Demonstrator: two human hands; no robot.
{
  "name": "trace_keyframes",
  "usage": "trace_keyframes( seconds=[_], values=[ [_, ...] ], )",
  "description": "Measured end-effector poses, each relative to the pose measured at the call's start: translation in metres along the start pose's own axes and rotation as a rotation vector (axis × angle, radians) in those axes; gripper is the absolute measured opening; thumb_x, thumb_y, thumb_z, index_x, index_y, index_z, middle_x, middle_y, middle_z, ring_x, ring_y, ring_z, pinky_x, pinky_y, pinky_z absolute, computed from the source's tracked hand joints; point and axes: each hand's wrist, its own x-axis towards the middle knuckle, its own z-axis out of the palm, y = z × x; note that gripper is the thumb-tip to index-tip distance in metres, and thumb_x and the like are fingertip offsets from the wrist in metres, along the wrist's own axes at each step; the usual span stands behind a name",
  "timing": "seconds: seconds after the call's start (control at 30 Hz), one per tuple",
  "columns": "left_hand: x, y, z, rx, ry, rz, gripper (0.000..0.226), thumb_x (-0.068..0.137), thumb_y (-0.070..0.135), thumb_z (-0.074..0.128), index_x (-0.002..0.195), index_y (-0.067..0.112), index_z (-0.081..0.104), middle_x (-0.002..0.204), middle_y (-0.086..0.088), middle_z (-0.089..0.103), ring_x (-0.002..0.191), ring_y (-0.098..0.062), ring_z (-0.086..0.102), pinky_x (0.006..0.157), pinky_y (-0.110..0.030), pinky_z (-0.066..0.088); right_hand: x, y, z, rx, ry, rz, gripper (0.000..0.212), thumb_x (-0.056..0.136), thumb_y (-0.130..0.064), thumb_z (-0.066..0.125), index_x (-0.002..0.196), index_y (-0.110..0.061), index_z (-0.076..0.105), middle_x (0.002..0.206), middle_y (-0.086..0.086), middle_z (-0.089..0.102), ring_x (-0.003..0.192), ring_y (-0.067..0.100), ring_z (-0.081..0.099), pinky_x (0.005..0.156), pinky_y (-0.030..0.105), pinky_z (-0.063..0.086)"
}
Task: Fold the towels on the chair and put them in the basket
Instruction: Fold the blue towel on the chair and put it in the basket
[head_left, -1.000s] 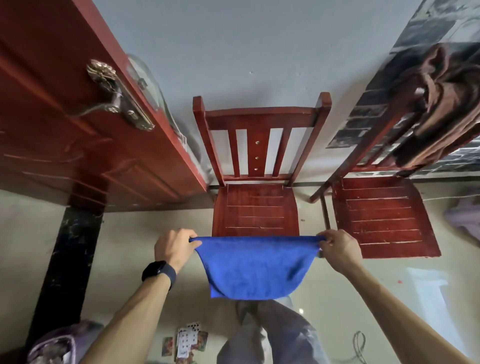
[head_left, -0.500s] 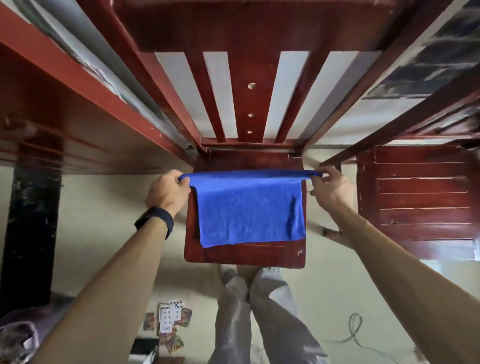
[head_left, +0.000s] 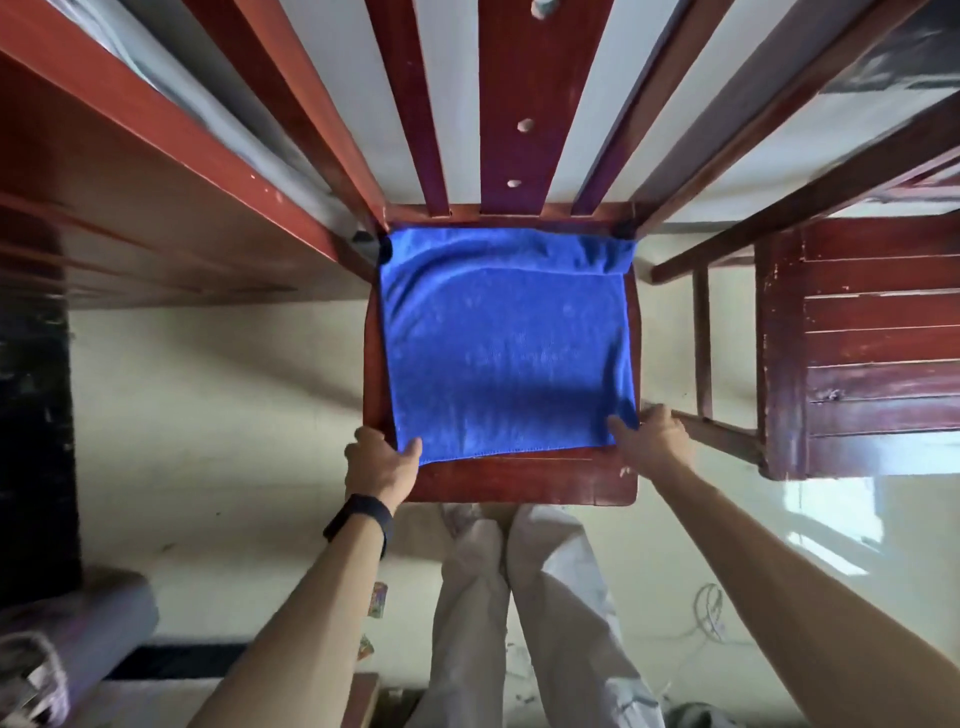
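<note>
A blue towel (head_left: 504, 343) lies spread flat over the seat of the red wooden chair (head_left: 519, 480), its far edge bunched against the chair back. My left hand (head_left: 382, 460) pinches the towel's near left corner, thumb on top of the cloth. At the near right corner my right hand (head_left: 647, 441) pinches the cloth the same way. No basket is clearly in view.
A second red wooden chair (head_left: 872, 343) stands close on the right. A red door (head_left: 130, 171) fills the upper left. My legs (head_left: 519, 613) stand just before the seat. Playing cards (head_left: 376, 605), a cable (head_left: 709, 613) and a grey bundle (head_left: 72, 634) lie on the floor.
The towel hung from both hands in front of the chair, then came down over the seat. It now lies flat, and both hands have moved from the far edge to the near corners.
</note>
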Motion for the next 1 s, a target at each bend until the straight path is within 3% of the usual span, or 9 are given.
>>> trace_keyframes(
  seconds=[0.13, 0.27, 0.37, 0.43, 0.53, 0.7, 0.77, 0.83, 1.0],
  values=[
    [0.003, -0.022, 0.024, -0.046, 0.035, 0.013, 0.028, 0.095, 0.038, 0.059, 0.102, 0.011, 0.057, 0.106, -0.013, 0.069, 0.103, -0.037, 0.064, 0.078, -0.033, 0.043, 0.007, 0.013, 0.018, 0.156, 0.023, 0.043, 0.034, 0.090, -0.044, 0.063, 0.104, -0.016, 0.049, 0.097, 0.013, 0.071, 0.093, 0.033, 0.067, 0.082, 0.039, 0.052],
    [0.005, -0.029, 0.024, -0.149, 0.081, 0.029, 0.022, 0.097, 0.036, 0.056, 0.100, 0.014, 0.059, 0.099, -0.008, 0.072, 0.097, -0.032, 0.066, 0.080, -0.032, 0.045, 0.008, 0.023, 0.018, 0.284, 0.050, 0.047, 0.036, 0.083, -0.043, 0.068, 0.107, -0.018, 0.059, 0.072, 0.006, 0.071, 0.073, 0.033, 0.072, 0.081, 0.049, 0.060],
    [0.005, -0.036, 0.018, -0.310, 0.072, -0.009, 0.018, 0.095, 0.037, 0.057, 0.085, 0.023, 0.054, 0.085, -0.002, 0.071, 0.087, -0.029, 0.070, 0.083, -0.039, 0.055, -0.008, 0.027, 0.012, 0.532, 0.052, 0.066, 0.025, 0.086, -0.035, 0.071, 0.101, -0.016, 0.065, 0.079, 0.008, 0.072, 0.061, 0.027, 0.066, 0.075, 0.049, 0.063],
    [0.001, -0.039, 0.012, -0.404, 0.052, -0.030, 0.018, 0.095, 0.035, 0.060, 0.081, 0.026, 0.051, 0.083, 0.003, 0.068, 0.075, -0.024, 0.074, 0.079, -0.047, 0.059, -0.016, 0.032, 0.011, 0.708, 0.025, 0.116, 0.015, 0.087, -0.027, 0.073, 0.091, -0.015, 0.065, 0.088, 0.016, 0.073, 0.063, 0.026, 0.064, 0.073, 0.049, 0.062],
    [-0.002, -0.041, 0.002, -0.406, 0.069, -0.019, 0.017, 0.092, 0.033, 0.066, 0.085, 0.023, 0.055, 0.090, -0.002, 0.072, 0.066, -0.017, 0.072, 0.076, -0.043, 0.060, -0.024, 0.042, 0.011, 0.768, 0.013, 0.139, 0.013, 0.086, -0.018, 0.075, 0.090, -0.011, 0.064, 0.083, 0.013, 0.073, 0.069, 0.027, 0.069, 0.079, 0.054, 0.061],
    [-0.001, -0.039, -0.005, -0.602, 0.020, -0.086, 0.014, 0.087, 0.020, 0.075, 0.089, 0.018, 0.060, 0.084, -0.004, 0.071, 0.056, -0.005, 0.069, 0.055, -0.022, 0.054, -0.022, 0.041, 0.013, 0.702, 0.031, 0.096, 0.016, 0.079, -0.030, 0.076, 0.085, -0.019, 0.067, 0.077, 0.007, 0.074, 0.075, 0.030, 0.071, 0.084, 0.057, 0.059],
    [-0.001, -0.039, -0.004, -0.648, 0.003, -0.104, 0.016, 0.086, 0.016, 0.076, 0.087, 0.018, 0.061, 0.085, -0.006, 0.071, 0.062, -0.008, 0.070, 0.057, -0.021, 0.053, -0.019, 0.037, 0.013, 0.656, 0.052, 0.075, 0.012, 0.082, -0.029, 0.075, 0.084, -0.023, 0.064, 0.086, 0.009, 0.075, 0.072, 0.029, 0.070, 0.083, 0.054, 0.060],
    [-0.001, -0.040, -0.002, -0.681, -0.020, -0.129, 0.017, 0.085, 0.012, 0.077, 0.086, 0.018, 0.061, 0.086, -0.009, 0.071, 0.067, -0.012, 0.069, 0.062, -0.023, 0.053, -0.015, 0.032, 0.015, 0.601, 0.051, 0.046, 0.011, 0.086, -0.027, 0.073, 0.088, -0.022, 0.063, 0.094, 0.010, 0.075, 0.070, 0.029, 0.069, 0.082, 0.052, 0.060],
    [0.001, -0.042, 0.002, -0.708, -0.047, -0.151, 0.019, 0.082, 0.011, 0.079, 0.088, 0.018, 0.063, 0.086, -0.009, 0.071, 0.070, -0.015, 0.067, 0.065, -0.024, 0.053, -0.006, 0.027, 0.024, 0.357, 0.066, 0.038, 0.035, 0.086, -0.032, 0.071, 0.114, -0.014, 0.062, 0.103, 0.011, 0.073, 0.096, 0.035, 0.070, 0.090, 0.048, 0.056]
  ],
)
